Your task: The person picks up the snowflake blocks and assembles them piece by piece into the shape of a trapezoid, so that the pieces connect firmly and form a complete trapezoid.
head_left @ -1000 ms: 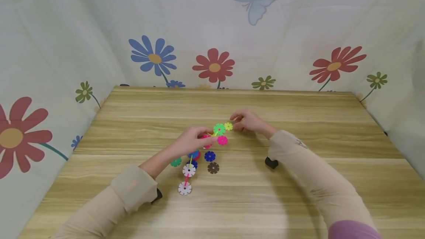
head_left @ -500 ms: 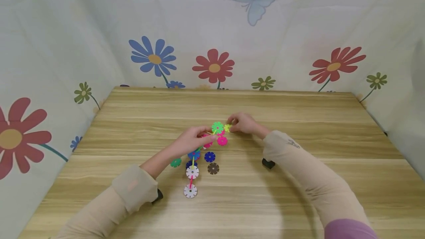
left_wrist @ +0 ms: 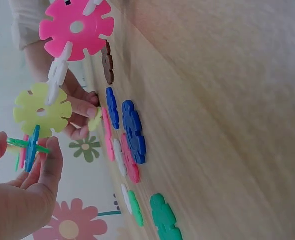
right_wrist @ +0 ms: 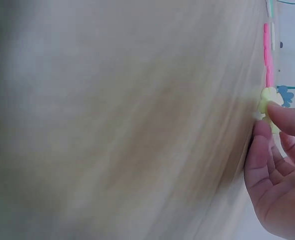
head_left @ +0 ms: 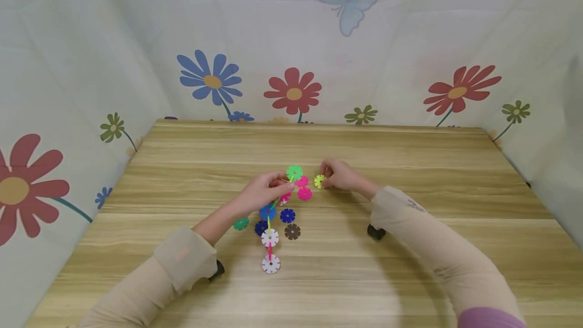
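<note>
My left hand (head_left: 261, 191) pinches a chain of notched plastic discs slotted crosswise into each other. In the left wrist view, a pink disc (left_wrist: 60, 37), a white disc (left_wrist: 57, 75), a yellow disc (left_wrist: 30, 114) and a blue disc (left_wrist: 32, 152) run down to the fingertips. From above, the chain's near end is a white disc (head_left: 271, 270), and a bright green disc (head_left: 294, 168) stands at the far end. With thumb and fingers, my right hand (head_left: 342, 175) pinches a small loose yellow disc (head_left: 318, 181) low over the table. The left fingers partly hide the chain's middle.
Loose discs lie below and beside the chain on the wooden table (head_left: 432, 191): a teal-green one (head_left: 238, 223), a blue one (head_left: 284, 215), a brown one (head_left: 289, 232) and a pink one (head_left: 301, 194), among others. A flower-printed curtain (head_left: 391, 65) borders the table.
The chain's near end has swung to the right, while its green end has shifted slightly left. My right hand has moved the yellow disc slightly nearer to me, apart from the green disc.
</note>
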The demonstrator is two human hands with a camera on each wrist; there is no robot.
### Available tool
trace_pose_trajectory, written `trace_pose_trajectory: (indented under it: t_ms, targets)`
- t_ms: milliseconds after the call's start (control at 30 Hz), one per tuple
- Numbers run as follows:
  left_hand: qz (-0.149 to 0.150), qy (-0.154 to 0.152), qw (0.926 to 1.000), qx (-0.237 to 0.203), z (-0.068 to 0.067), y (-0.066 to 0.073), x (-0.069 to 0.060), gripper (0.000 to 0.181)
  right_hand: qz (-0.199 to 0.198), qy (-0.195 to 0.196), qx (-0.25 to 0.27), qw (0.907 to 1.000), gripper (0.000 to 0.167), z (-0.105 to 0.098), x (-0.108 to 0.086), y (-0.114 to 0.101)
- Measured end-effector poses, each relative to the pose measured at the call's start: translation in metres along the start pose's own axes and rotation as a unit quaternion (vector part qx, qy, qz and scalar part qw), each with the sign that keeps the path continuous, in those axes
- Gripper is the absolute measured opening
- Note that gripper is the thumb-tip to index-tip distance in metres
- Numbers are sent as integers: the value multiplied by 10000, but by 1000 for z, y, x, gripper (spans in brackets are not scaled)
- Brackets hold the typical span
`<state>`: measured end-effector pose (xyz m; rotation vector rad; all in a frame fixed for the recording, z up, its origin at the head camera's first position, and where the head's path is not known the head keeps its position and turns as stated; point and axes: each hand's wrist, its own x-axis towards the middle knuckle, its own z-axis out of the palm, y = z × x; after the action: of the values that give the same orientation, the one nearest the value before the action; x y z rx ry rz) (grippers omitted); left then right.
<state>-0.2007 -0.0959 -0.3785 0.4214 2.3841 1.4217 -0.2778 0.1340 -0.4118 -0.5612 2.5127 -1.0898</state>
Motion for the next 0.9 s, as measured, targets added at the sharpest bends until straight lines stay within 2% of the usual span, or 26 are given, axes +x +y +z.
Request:
trace_pose_trajectory:
  t_ms: [200, 333, 433, 667, 900]
  targets:
    - [-196, 113, 9996, -182, 2, -2, 1, 39, 187, -29, 978, 9950, 16, 1, -10, 1]
    - [-233, 118, 9988, -419, 5, -4, 3, 45, 169, 124, 1564, 9875, 16, 2, -16, -5]
    - [-175, 91, 9982, -568, 7, -4, 4, 50, 72, 316, 1804, 9831, 18, 2, -20, -12]
    - [13, -35, 9952, -980, 8, -3, 4, 60, -185, 585, 1944, 9790, 25, 4, -30, -29]
    - [-134, -116, 9930, -1171, 8, 15, -5, 57, -641, 721, 1778, 9793, 20, 13, -37, -42]
